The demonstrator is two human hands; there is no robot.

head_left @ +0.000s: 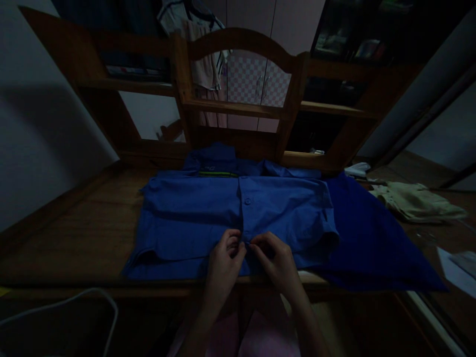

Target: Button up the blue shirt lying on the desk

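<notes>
The shirt [223, 210] lies spread in the middle of the frame, its front facing up and its collar end folded back toward the rack [230, 110]. The work in hand seems to be fastening at the lower placket [242, 218], below a button [247, 202] that shows plainly. The left hand [225, 255] and right hand [273, 255] meet at lower centre, each grip pinching cloth there, fingertips nearly touching; in this dim light one cannot tell whether a button sits between them. Such work calls for small, paired finger moves, with both layers held together.

The wrists cross the near edge of the surface [74, 233], and the shirt's lower part reaches close to that edge. The rack bounds the far side. Bare wood at the left of the frame offers room; at right, a darker blue cloth [366, 243] adjoins the shirt.
</notes>
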